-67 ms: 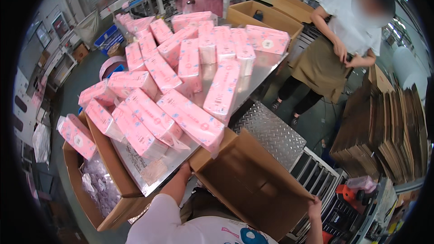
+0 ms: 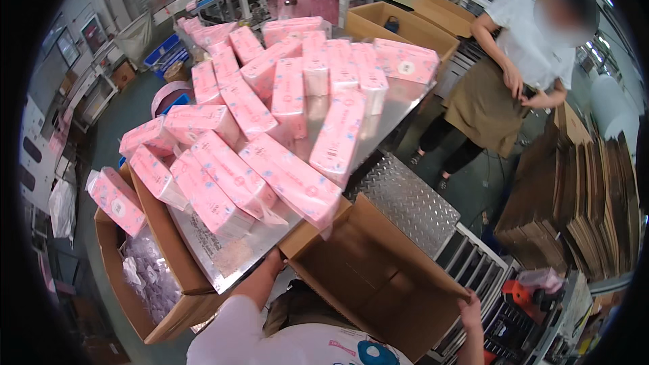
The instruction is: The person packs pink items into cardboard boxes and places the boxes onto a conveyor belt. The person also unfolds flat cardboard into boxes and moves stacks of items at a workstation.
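Note:
An open, unfilled cardboard box point(image 2: 389, 257) stands in front of me, tilted in the view. My right hand point(image 2: 469, 311) is closed on its right rim, thumb and fingers on either side of the cardboard. At the box's left end my left hand point(image 2: 273, 263) grips the edge, its fingers partly hidden behind the cardboard. Just beyond, pink wrapped packs of tissues point(image 2: 291, 179) lie in a loose heap on a metal table point(image 2: 233, 257). One tissue pack at the front reaches over the box's near left flap.
To the left, another cardboard box point(image 2: 172, 257) holds clear plastic wrap and a tissue pack point(image 2: 116, 201). Rollers point(image 2: 473, 257) and a metal tread plate point(image 2: 412, 189) lie right of my box. Flattened cartons point(image 2: 568, 196) stand stacked at right. A co-worker point(image 2: 493, 74) stands beyond.
The view has shifted slightly, so the table and packs sit a little farther right. Both hands keep their hold on the box.

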{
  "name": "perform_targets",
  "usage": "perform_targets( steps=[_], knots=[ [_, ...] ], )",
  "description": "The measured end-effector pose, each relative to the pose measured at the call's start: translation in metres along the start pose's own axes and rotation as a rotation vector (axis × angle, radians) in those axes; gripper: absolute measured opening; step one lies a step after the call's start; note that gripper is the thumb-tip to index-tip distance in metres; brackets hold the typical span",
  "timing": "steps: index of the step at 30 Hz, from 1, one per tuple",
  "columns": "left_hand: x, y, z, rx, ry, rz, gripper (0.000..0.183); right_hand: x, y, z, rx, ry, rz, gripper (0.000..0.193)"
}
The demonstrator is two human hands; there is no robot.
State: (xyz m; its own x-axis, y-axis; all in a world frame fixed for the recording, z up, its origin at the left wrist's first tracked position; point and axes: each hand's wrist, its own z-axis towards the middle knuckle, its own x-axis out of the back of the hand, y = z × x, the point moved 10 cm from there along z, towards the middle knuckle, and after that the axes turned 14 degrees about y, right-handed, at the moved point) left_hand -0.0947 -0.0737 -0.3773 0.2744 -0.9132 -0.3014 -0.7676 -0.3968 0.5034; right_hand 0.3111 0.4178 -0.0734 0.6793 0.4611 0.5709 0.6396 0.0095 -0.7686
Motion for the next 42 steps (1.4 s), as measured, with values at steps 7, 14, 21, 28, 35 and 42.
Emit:
perform_targets(
  steps=[7, 14, 21, 28, 35, 42],
  knots=[
    [-0.145, 0.154, -0.325, 0.059, -0.799, 0.963, 0.062, -0.167, -0.346, 0.032, 0.845, -0.032, -0.053, 0.062],
    [-0.366, 0.162, -0.318, -1.977, -0.893, 1.713, 0.087, -0.369, -0.454, 0.108, 0.618, 0.022, -0.371, 0.096],
    [-0.318, 0.236, -0.253, -1.632, -1.069, 1.997, 0.072, -0.363, -0.438, 0.082, 0.767, -0.194, -0.422, 0.088],
    [-0.279, 0.300, -0.213, -1.484, -0.844, 2.168, 0.063, -0.420, -0.508, 0.169, 0.946, -0.041, -0.283, 0.080],
    [-0.293, 0.365, -0.176, -1.631, -0.408, 2.081, 0.069, -0.494, -0.576, 0.155, 1.129, -0.039, -0.476, 0.070],
    [-0.231, 0.420, -0.198, -1.336, -0.123, 1.737, 0.082, -0.486, -0.524, 0.089, 1.404, -0.289, -0.626, 0.069]
  ],
)
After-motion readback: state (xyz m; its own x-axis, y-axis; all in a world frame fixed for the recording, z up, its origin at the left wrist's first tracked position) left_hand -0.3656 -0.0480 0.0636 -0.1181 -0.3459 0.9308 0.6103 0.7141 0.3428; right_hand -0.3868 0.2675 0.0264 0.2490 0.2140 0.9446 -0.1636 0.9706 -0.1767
